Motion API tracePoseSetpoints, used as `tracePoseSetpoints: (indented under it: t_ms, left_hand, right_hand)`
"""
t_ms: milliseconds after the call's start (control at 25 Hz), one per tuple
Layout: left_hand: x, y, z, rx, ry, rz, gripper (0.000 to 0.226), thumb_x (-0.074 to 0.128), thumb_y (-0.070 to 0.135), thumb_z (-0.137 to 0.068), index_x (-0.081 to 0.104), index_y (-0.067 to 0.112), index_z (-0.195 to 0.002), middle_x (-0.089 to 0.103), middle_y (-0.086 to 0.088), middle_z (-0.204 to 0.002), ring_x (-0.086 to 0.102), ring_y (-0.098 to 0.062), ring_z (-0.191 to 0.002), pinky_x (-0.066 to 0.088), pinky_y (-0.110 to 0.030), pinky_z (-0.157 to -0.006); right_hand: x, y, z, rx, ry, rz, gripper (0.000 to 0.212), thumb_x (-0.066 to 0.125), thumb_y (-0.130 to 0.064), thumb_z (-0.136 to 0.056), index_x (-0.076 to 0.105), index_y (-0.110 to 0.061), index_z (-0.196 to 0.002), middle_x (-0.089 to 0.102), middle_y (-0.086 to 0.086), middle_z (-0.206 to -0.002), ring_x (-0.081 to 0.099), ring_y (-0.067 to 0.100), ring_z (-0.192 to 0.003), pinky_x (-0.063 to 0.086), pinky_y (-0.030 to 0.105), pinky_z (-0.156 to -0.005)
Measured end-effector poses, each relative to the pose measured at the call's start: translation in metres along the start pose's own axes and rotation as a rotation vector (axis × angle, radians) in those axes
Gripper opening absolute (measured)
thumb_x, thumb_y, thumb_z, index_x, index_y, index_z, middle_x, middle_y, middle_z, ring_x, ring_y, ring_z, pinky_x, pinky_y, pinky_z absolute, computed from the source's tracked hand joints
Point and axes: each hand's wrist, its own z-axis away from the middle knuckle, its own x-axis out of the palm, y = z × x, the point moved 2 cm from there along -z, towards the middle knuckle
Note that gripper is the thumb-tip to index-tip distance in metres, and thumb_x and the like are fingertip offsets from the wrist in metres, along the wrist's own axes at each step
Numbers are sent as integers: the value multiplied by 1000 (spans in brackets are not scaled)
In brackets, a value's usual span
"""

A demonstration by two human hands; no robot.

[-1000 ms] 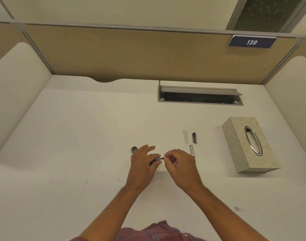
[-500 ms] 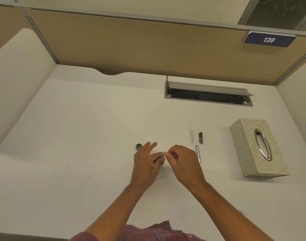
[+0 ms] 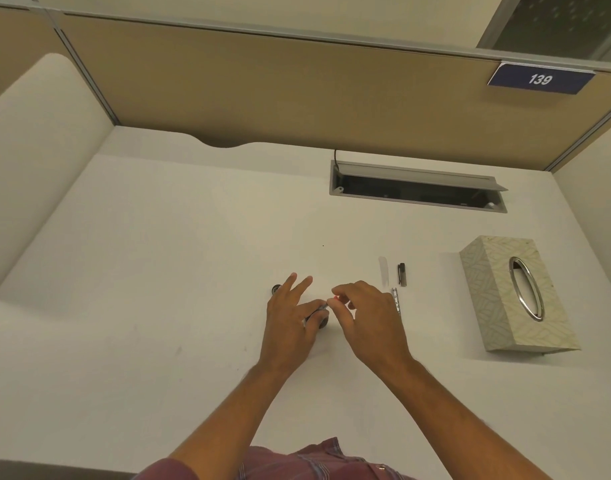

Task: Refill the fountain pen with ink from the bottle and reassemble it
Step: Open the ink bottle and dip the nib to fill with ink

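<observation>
The left hand (image 3: 290,323) pinches a small dark pen part (image 3: 317,310) between thumb and forefinger, its other fingers fanned out and lifted. Most of that part is buried in the grip; only a short grey tip pokes toward the right hand (image 3: 370,317). Just under the left thumb a dark rounded shape (image 3: 322,323) sits on the desk (image 3: 158,271), perhaps the ink bottle, but too covered to tell. The right hand's fingers are curled with the tips drawn together close to that grey tip; a tiny red spot (image 3: 336,298) shows there, and whether anything is pinched cannot be told.

Beyond the left hand's fingers a small dark round cap (image 3: 275,289) peeks out, half hidden. Just beside the right hand's knuckles lies a thin silvery pen piece (image 3: 396,299), partly covered. Farther beyond it lie a pale, nearly see-through tube (image 3: 384,270) and a short black clip cap (image 3: 403,274), side by side. Well to the right of the right hand stands a patterned tissue box (image 3: 498,306).
</observation>
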Motion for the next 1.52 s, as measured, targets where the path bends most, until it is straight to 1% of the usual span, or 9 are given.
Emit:
tracePoseSetpoints:
  t_ms: [200,400,560,680,920,1120,1240,1400,1520]
  left_hand:
    - [1,-1,2,-15,-12,13,17,76,20,-99,86,23,-113,61,-6,-158,39,-29,-157,23,-46,-123]
    - [0,0,4,-20,-19,45,17,75,21,-99,86,26,-111,59,-5,-159,38,-29,-157,21,-44,-123]
    - [-1,0,3,-14,-7,31,21,70,24,-98,86,24,-113,61,-8,-157,42,-33,-155,24,-46,-120]
    - [0,-3,4,-28,7,40,22,71,27,-98,85,24,-114,61,-7,-157,42,-33,-155,25,-46,-121]
    - [2,-4,3,-51,-5,37,23,70,29,-98,85,26,-115,61,-5,-158,42,-31,-155,23,-43,-121]
    - [1,-5,4,-64,-7,65,22,70,30,-100,84,30,-117,57,2,-160,36,-22,-158,20,-39,-123]
    - [2,-5,4,-67,-4,64,18,77,22,-100,85,24,-116,57,2,-159,37,-26,-158,21,-39,-123]
    - [2,-3,5,-46,-2,55,21,76,20,-99,84,26,-118,55,5,-159,36,-23,-157,21,-41,-122]
    - [-1,-2,5,-51,-1,69,22,70,28,-100,84,28,-117,55,5,-159,35,-21,-157,21,-41,-124]
  right_hand:
    - [-1,-1,-5,-122,-24,214,19,59,-35,-103,74,-26,-97,75,-9,-92,67,19,-87,44,41,-85]
    - [-4,-4,-8,-126,12,372,39,56,-52,-100,66,-24,-75,67,-8,-72,60,20,-74,43,43,-83]
    - [-7,-2,-8,-81,-8,284,39,50,-60,-99,73,-28,-94,72,-11,-85,64,15,-86,41,44,-93]
    - [-11,-1,-9,-145,-46,235,26,58,-47,-100,72,-29,-112,73,-12,-98,65,16,-99,38,44,-97]
    - [-11,-7,-14,-126,-105,374,32,49,-49,-103,68,-27,-90,71,-9,-88,61,18,-95,34,46,-97]
    - [-11,-6,-12,-140,-141,322,29,49,-49,-103,67,-30,-116,73,-10,-106,62,16,-108,30,45,-103]
    - [-9,-5,-12,-191,-166,402,20,48,-40,-105,66,-31,-106,71,-10,-102,62,20,-108,26,45,-102]
    - [-7,-7,-14,-167,-90,459,33,47,-50,-104,67,-28,-91,73,-9,-89,63,20,-98,31,46,-97]
    - [-6,-5,-13,-179,-92,384,32,47,-53,-102,69,-30,-105,74,-11,-98,64,19,-103,30,46,-98]
